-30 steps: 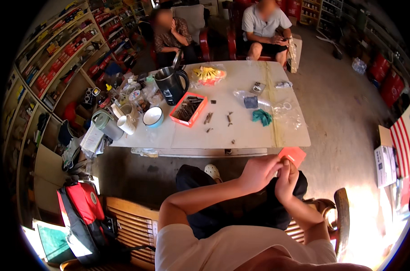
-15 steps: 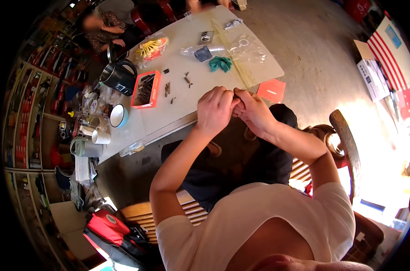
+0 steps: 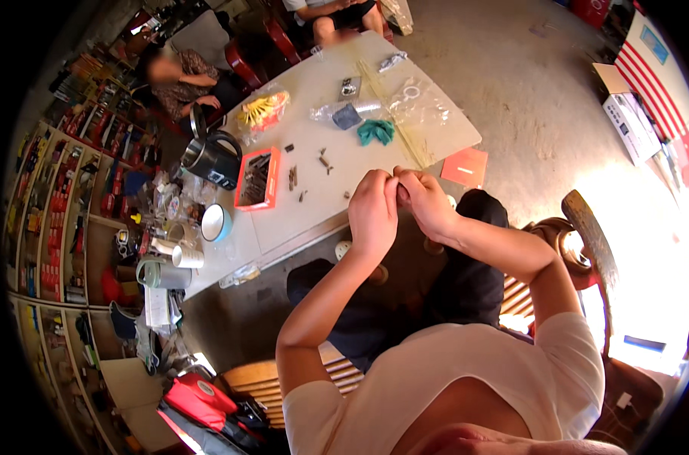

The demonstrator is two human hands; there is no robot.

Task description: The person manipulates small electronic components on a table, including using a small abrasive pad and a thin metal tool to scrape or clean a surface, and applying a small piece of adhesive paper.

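Note:
My left hand (image 3: 373, 205) and my right hand (image 3: 428, 199) are closed together just off the near edge of the table (image 3: 284, 227), fingertips meeting. Whatever they pinch is small and mostly hidden by the fingers; I cannot make out its kind. Beyond my left hand, an orange-red open box (image 3: 255, 205) contains many dark, slim pieces. Beside it on the tabletop lie small brownish pieces (image 3: 293, 178), a short rod-like piece (image 3: 325, 161), a tiny scrap (image 3: 300, 196) and a small black bit (image 3: 289, 147).
A teal cloth (image 3: 376, 132), a clear plastic bottle (image 3: 367, 108) and a yellow bunch in plastic (image 3: 261, 111) lie farther back. At left stand a black kettle (image 3: 211, 161), a bowl (image 3: 216, 223) and a mug (image 3: 186, 256). Two people (image 3: 183, 87) sit beyond the table.
The whole view has shifted slightly, showing more of the person at the far end. My hands stay together, and their fingers have turned a little around what they pinch.

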